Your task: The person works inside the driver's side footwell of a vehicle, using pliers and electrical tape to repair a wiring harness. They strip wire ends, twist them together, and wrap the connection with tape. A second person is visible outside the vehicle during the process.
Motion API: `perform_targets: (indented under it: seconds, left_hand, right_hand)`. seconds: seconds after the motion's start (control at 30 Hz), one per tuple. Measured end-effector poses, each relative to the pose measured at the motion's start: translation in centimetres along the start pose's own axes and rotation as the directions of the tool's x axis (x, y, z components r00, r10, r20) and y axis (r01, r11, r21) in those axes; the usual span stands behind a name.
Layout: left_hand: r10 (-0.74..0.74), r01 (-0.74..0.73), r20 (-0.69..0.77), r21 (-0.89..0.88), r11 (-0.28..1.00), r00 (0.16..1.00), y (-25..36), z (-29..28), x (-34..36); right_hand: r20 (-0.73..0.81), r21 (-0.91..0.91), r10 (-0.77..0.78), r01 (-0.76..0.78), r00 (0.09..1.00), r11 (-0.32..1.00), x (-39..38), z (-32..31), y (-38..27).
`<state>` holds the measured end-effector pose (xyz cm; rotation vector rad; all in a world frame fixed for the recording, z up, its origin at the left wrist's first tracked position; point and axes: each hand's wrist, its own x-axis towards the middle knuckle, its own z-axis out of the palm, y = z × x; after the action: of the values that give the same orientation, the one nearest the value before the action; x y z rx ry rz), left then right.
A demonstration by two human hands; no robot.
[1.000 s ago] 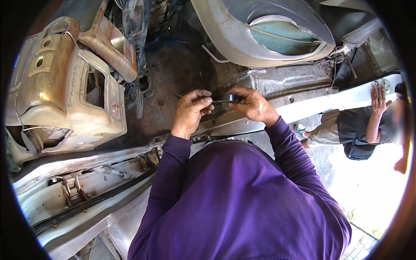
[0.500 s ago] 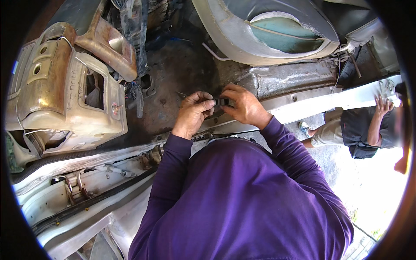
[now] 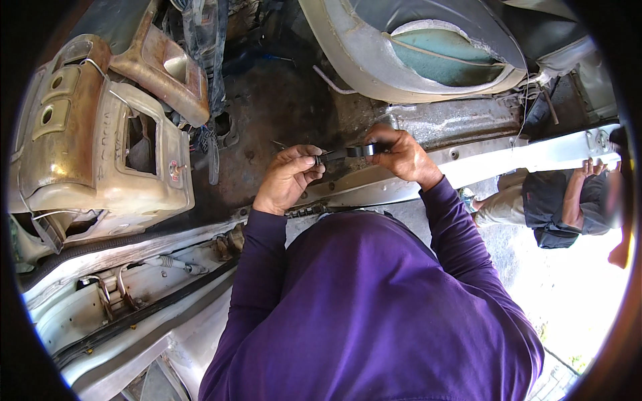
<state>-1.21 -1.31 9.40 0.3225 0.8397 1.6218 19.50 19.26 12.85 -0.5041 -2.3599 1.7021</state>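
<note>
A small roll of black tape (image 3: 372,150) is held in the right hand (image 3: 401,157), which is closed around it. A short strip of the tape (image 3: 338,155) is stretched toward the left hand (image 3: 289,177), where its free end is pinched between the thumb and the fingertips. Both hands are kept close together, above the dirty bare floor (image 3: 281,107) of a stripped car body and just over the pale door sill (image 3: 481,167).

As far as can be judged, the work is only at an early point: a piece of tape is pulled out, but it is not yet cut, and it is not yet laid on any part. What it is meant for cannot be told.

A rusty cream dashboard housing (image 3: 100,154) lies to the left, and a grey seat shell (image 3: 414,53) is seen at the top. Another person (image 3: 555,204) is crouched outside, at the right, with a hand on the sill.
</note>
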Motion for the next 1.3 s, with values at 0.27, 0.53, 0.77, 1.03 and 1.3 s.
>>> perform_targets:
  seconds: [0.27, 0.53, 0.77, 1.03, 1.3]
  left_hand:
    - [0.022, -0.017, -0.040, 0.111, 0.994, 0.999, 0.2, 0.2, 0.3]
    - [-0.009, 0.021, -0.059, 0.210, 0.977, 0.998, -0.9, -0.6, 1.1]
    - [-0.169, 0.166, -0.010, -0.133, 0.977, 0.986, -4.1, -0.3, 2.3]
    - [-0.044, 0.059, 0.077, -0.208, 0.976, 0.996, -3.5, -0.9, 1.7]
    - [0.004, -0.005, -0.068, -0.015, 1.000, 0.998, -2.5, -0.7, 1.0]
  right_hand:
    - [0.009, -0.079, -0.025, 0.026, 1.000, 0.996, 0.2, -0.6, -0.6]
    - [0.012, -0.248, -0.131, 0.130, 0.991, 0.960, 0.7, -0.8, -1.8]
    - [0.147, -0.513, -0.197, 0.246, 0.969, 0.822, 1.6, -0.7, -3.6]
    - [0.087, -0.457, -0.102, 0.131, 0.991, 0.880, 1.8, 0.0, -3.6]
    - [0.038, -0.422, -0.069, 0.079, 0.997, 0.903, 1.3, 0.2, -3.1]
